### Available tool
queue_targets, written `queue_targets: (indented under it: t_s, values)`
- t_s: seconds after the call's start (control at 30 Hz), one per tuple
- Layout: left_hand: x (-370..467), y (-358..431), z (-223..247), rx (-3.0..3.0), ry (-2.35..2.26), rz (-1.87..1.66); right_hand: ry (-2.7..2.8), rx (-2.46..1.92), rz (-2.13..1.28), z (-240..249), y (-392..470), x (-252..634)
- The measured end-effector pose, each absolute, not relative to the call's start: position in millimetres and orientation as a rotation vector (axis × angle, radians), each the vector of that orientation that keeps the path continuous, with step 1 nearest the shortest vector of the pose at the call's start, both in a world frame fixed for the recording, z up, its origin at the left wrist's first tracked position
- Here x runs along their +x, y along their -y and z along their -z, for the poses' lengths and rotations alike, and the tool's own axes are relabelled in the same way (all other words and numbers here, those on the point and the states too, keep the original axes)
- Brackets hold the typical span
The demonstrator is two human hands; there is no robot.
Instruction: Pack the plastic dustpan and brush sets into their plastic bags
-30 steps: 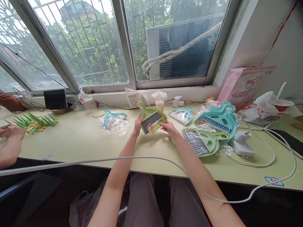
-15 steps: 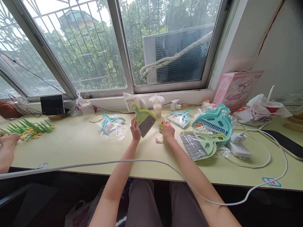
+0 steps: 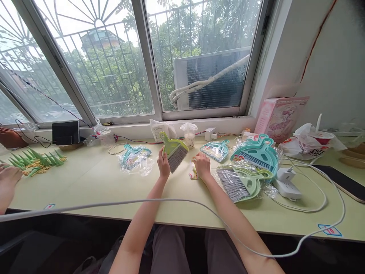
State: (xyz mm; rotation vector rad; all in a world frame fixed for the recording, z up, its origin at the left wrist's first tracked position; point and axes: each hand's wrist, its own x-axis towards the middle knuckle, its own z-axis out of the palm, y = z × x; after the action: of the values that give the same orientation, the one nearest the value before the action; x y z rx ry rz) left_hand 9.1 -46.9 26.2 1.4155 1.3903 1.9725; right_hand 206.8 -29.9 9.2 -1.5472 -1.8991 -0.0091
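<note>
L hand (image 3: 163,164) grips the green brush-&-dustpan set (image 3: 170,144) by its L side, handle end up, grey bristles angled down & R. R hand (image 3: 202,164), just R of the set, is curled over a printed card (image 3: 193,174); can't tell if it's pinching it or only resting there. Right behind the set: white packet (image 3: 156,131); behind & a bit R, lidded cup (image 3: 189,140). R of the set, past R hand: small teal wrapped set (image 3: 216,149), then big teal wrapped set (image 3: 260,151) w/ green wrapped set (image 3: 252,184) in front of it. Further R: white power adapter (image 3: 287,189), black phone (image 3: 340,182); pink box (image 3: 281,116) R & back. L of the set: bagged teal set (image 3: 135,155). Far L: another person's hand (image 3: 10,176) nr green spiky pieces (image 3: 37,158).
</note>
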Motion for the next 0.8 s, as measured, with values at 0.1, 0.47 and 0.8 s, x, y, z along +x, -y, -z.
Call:
queue_targets:
  t_s: [0.1,0.47,0.8]
  values:
    - [12,54,-21,1.602,-1.311,-1.822,1.829,-1.248,-0.072,-15,38,195]
    - [18,56,-11,1.995,-1.099,-1.533,1.409,-0.876,-0.548,-22,46,174]
    - [-39,24,-37,1.079,-1.378,-2.409,1.037,-0.812,-0.562,-36,32,215]
